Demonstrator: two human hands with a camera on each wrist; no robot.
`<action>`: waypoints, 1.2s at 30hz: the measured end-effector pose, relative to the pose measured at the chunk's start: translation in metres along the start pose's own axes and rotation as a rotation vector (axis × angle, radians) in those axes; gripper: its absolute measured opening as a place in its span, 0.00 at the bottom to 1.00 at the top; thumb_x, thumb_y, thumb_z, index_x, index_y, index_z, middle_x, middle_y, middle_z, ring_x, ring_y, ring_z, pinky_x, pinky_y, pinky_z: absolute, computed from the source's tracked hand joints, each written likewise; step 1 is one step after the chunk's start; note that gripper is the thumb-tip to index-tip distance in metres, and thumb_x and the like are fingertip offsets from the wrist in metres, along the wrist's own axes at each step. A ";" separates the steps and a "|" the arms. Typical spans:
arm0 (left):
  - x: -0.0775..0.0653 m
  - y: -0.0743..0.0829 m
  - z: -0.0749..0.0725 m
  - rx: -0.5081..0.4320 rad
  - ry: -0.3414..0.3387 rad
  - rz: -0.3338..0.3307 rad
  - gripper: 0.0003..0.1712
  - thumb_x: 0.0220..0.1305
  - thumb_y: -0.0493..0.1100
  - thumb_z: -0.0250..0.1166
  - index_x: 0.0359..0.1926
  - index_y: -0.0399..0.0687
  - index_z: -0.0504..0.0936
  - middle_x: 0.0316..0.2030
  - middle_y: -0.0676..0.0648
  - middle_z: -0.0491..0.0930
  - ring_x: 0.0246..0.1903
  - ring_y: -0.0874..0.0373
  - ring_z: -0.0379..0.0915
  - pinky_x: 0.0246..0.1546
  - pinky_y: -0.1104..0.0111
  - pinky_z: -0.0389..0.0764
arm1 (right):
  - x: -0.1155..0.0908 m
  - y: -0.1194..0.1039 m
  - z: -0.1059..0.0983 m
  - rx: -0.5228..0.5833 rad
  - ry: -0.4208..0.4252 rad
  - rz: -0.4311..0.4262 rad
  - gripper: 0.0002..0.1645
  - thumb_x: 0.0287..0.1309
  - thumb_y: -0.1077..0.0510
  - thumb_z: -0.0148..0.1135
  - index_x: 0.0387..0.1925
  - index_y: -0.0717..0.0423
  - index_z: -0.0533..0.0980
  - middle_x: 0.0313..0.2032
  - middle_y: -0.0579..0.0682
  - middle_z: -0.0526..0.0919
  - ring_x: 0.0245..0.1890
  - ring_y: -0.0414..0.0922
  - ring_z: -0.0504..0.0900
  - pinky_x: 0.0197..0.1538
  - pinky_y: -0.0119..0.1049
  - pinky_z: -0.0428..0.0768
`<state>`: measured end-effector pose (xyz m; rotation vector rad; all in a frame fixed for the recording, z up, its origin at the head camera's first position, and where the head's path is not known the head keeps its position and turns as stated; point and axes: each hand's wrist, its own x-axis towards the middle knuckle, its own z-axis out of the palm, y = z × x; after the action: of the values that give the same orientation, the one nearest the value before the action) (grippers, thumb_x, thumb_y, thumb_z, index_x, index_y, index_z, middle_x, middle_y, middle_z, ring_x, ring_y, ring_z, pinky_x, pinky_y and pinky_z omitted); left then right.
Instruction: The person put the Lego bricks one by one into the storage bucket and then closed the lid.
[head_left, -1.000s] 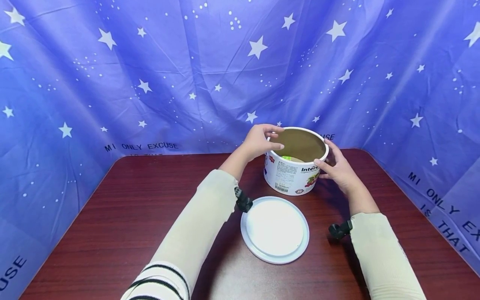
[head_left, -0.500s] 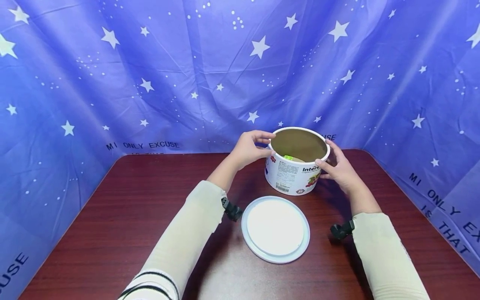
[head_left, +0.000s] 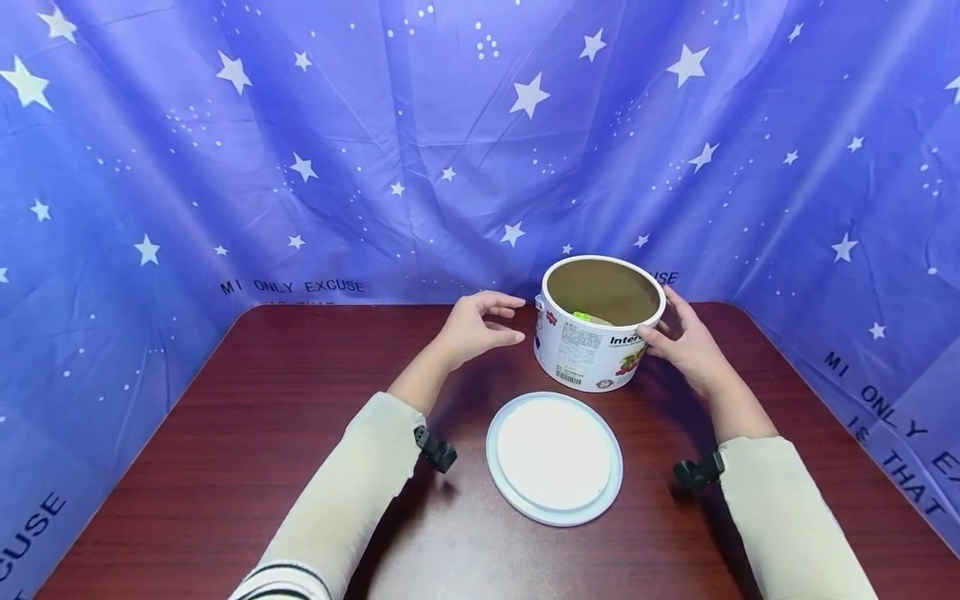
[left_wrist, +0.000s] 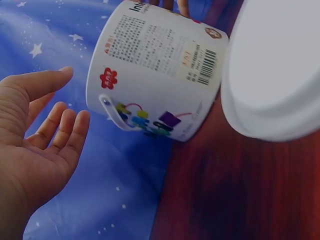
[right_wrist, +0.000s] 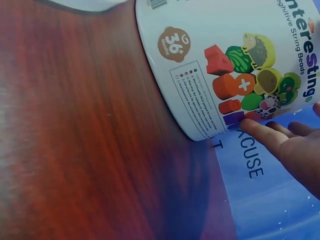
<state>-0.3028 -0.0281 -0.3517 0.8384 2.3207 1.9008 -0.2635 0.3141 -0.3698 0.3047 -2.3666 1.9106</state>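
Note:
A white round bucket (head_left: pixel 592 360) with printed labels stands uncovered at the back of the table, right of the middle in the head view. Inside it a bright green piece (head_left: pixel 582 317) shows; the near wall hides most of the bottom. My right hand (head_left: pixel 690 346) rests its fingers against the bucket's right side, thumb near the rim. My left hand (head_left: pixel 480 327) is apart from the bucket on its left, holding nothing, fingers loosely bent. In the left wrist view a small white side loop (left_wrist: pixel 114 114) sits on the bucket. A white lid (head_left: pixel 555 454) lies flat in front.
The dark red wooden table (head_left: pixel 300 400) stretches out to the left and front. A blue curtain (head_left: pixel 420 100) with white stars hangs close behind the bucket and along both sides. Black wrist cameras (head_left: pixel 435 450) sit below the sleeves.
My left hand has come off the bucket's rim and moved left and down. The right hand stays at the bucket's right side. Bucket and lid have not visibly moved on the table.

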 end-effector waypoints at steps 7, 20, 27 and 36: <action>-0.017 -0.011 -0.007 -0.002 0.023 -0.006 0.28 0.48 0.30 0.75 0.54 0.39 0.82 0.50 0.43 0.80 0.51 0.47 0.77 0.48 0.65 0.81 | -0.015 0.005 0.003 -0.007 0.046 -0.021 0.48 0.65 0.62 0.60 0.76 0.61 0.42 0.72 0.71 0.47 0.67 0.54 0.63 0.46 0.28 0.81; -0.052 -0.025 -0.018 -0.022 0.032 -0.012 0.29 0.46 0.28 0.76 0.53 0.35 0.81 0.51 0.41 0.80 0.49 0.46 0.77 0.49 0.60 0.81 | -0.047 0.009 0.006 -0.033 -0.013 -0.042 0.45 0.63 0.66 0.61 0.72 0.70 0.47 0.65 0.72 0.56 0.52 0.33 0.75 0.44 0.31 0.82; -0.072 -0.032 -0.020 -0.038 0.002 -0.064 0.31 0.46 0.27 0.76 0.55 0.35 0.80 0.54 0.38 0.77 0.52 0.41 0.74 0.49 0.58 0.81 | -0.063 0.006 0.009 -0.193 -0.093 0.032 0.39 0.62 0.60 0.65 0.69 0.70 0.59 0.62 0.73 0.67 0.52 0.32 0.76 0.45 0.30 0.81; -0.093 -0.040 -0.014 -0.051 -0.063 -0.109 0.30 0.45 0.27 0.75 0.53 0.30 0.80 0.53 0.33 0.76 0.53 0.34 0.71 0.44 0.62 0.83 | -0.076 0.005 0.019 -0.291 -0.186 0.059 0.39 0.58 0.59 0.69 0.65 0.71 0.64 0.60 0.70 0.72 0.56 0.57 0.77 0.46 0.28 0.79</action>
<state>-0.2435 -0.0843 -0.4134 0.7392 2.2236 1.8538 -0.1897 0.3047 -0.3929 0.4078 -2.7572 1.5897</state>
